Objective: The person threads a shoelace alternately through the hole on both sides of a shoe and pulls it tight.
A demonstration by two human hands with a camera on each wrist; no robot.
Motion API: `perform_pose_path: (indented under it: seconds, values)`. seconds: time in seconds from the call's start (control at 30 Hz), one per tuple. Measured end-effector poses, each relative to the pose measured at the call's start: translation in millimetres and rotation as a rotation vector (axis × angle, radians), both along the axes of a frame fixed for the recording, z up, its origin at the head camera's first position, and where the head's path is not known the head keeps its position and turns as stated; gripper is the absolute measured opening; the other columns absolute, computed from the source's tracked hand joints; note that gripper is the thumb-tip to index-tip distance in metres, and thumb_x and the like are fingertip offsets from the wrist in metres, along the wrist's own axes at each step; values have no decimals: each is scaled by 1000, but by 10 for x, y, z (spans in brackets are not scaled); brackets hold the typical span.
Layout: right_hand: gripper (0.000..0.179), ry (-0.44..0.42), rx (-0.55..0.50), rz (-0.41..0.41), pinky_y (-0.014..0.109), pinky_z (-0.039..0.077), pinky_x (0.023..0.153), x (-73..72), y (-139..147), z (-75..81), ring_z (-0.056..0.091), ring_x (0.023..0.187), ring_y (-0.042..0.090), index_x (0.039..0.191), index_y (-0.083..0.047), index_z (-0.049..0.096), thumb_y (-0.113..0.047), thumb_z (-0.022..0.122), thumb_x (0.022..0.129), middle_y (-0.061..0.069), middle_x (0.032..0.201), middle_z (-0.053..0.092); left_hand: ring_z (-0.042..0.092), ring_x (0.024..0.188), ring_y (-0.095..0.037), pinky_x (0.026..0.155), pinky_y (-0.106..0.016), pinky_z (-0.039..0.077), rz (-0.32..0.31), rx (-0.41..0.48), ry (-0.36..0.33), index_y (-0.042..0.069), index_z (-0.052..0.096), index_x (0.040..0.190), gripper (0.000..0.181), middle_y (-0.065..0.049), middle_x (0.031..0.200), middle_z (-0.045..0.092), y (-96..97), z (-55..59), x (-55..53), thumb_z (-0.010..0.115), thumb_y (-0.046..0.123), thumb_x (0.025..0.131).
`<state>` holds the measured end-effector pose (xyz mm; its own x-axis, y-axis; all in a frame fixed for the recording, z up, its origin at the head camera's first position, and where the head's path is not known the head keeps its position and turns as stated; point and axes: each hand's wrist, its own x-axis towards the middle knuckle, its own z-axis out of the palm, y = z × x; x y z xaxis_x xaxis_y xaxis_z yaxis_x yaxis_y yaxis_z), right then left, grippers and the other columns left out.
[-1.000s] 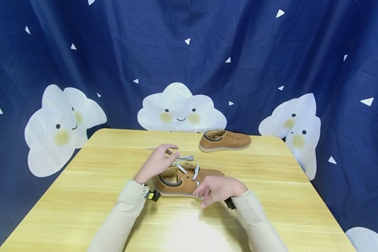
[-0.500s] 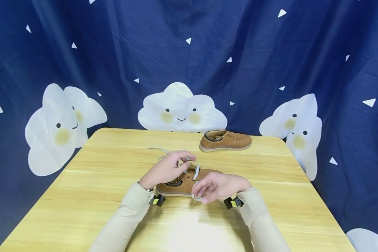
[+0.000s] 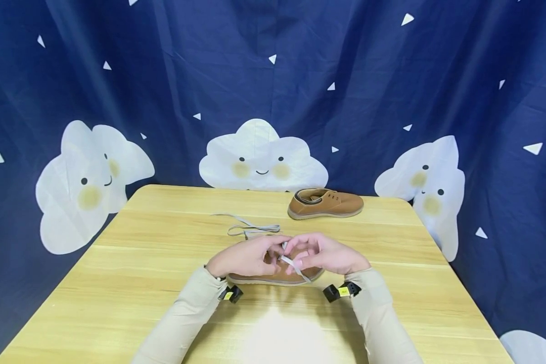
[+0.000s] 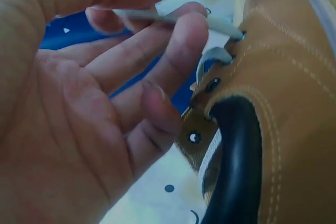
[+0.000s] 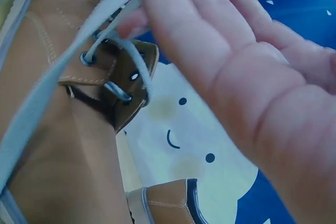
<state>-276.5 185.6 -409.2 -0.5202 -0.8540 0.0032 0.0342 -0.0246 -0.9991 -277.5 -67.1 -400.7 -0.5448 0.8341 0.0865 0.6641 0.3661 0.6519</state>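
Note:
A tan lace-up shoe point(image 3: 259, 278) lies before me with its toe to the right, mostly covered by my hands in the head view. A pale grey shoelace point(image 5: 79, 40) runs through some of its eyelets. My right hand point(image 3: 329, 255) pinches the lace over the shoe, and a free length hangs below its fingers. Close beside it, my left hand point(image 3: 245, 258) has loosely bent fingers at the lace. The left wrist view shows this lace point(image 4: 220, 26) running from an eyelet past the left fingertips, with the thumb apart from them. One eyelet near the ankle opening has no lace.
Loose grey lace point(image 3: 255, 229) lies in loops behind the shoe. A second tan shoe point(image 3: 332, 206) stands at the back of the wooden table point(image 3: 118, 283). A dark blue curtain point(image 3: 273, 91) with cloud prints hangs behind.
My right hand has risen toward the eyelets with the lace and now meets the left hand. My left hand has come down and to the right from above the shoe opening.

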Motion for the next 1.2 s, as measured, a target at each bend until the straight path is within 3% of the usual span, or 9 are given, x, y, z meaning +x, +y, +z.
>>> perform_pose_path:
  seconds: [0.13, 0.23, 0.43, 0.57, 0.7, 0.87, 1.0, 1.2]
  values:
    - [42, -70, -63, -27, 38, 61, 92, -14, 23, 8, 77, 102, 24, 140, 9, 43, 5, 56, 101, 9, 119, 73, 58, 75, -2, 73, -21, 50, 13, 20, -15, 9, 51, 139, 45, -4, 88, 78, 30, -12, -9, 68, 10, 97]
    - [46, -66, -60, -45, 39, 63, 86, -10, 22, 16, 77, 96, 24, 142, 7, 43, 7, 58, 98, 8, 118, 74, 59, 79, -1, 76, -20, 48, 37, 41, -24, 10, 58, 129, 30, -4, 92, 80, 46, -31, -22, 67, 13, 100]
    - [40, 0, 95, -163, 27, 59, 60, 42, -40, 65, 73, 69, 15, 130, 9, 50, 1, 69, 95, 10, 99, 76, 66, 87, -3, 77, -21, 51, 58, 82, -54, 13, 70, 117, 15, -2, 103, 81, 56, -67, -50, 64, 14, 103]
    - [31, 49, 159, -166, 25, 56, 52, 97, -43, 133, 71, 60, 13, 121, 5, 54, -10, 69, 99, 11, 86, 76, 73, 89, -9, 78, -22, 56, 73, 82, -54, 10, 72, 119, 18, -2, 105, 80, 48, -84, -49, 62, 11, 103]
    - [25, 62, -9, -132, 27, 61, 61, 133, -18, 195, 74, 72, 13, 127, 3, 51, -9, 56, 106, 11, 99, 78, 66, 75, -7, 69, -22, 55, 49, 97, -22, 10, 73, 109, 15, -4, 93, 77, 46, -99, -54, 60, 9, 103]
    - [44, 13, -280, -151, 32, 60, 94, 129, -15, 244, 74, 109, 20, 153, -8, 38, -6, 45, 109, 10, 138, 67, 59, 71, -2, 67, -21, 53, -29, 145, 4, 10, 74, 98, 18, -6, 87, 75, 37, -105, -61, 59, 15, 105]
    - [65, -16, -374, -220, 36, 49, 113, 92, -31, 229, 64, 132, 26, 164, -12, 19, 3, 44, 107, 20, 156, 50, 71, 78, -18, 73, -27, 59, -54, 188, -84, 11, 75, 102, 21, -8, 97, 78, 16, -81, -48, 57, 21, 107]
    - [85, -139, -369, -308, 36, 44, 116, 50, -73, 152, 55, 142, 27, 167, -25, 2, 7, 48, 103, 35, 166, 22, 70, 84, -42, 76, -49, 61, -50, 252, -230, 7, 71, 107, 21, -20, 102, 77, -2, -15, -44, 54, 19, 108]
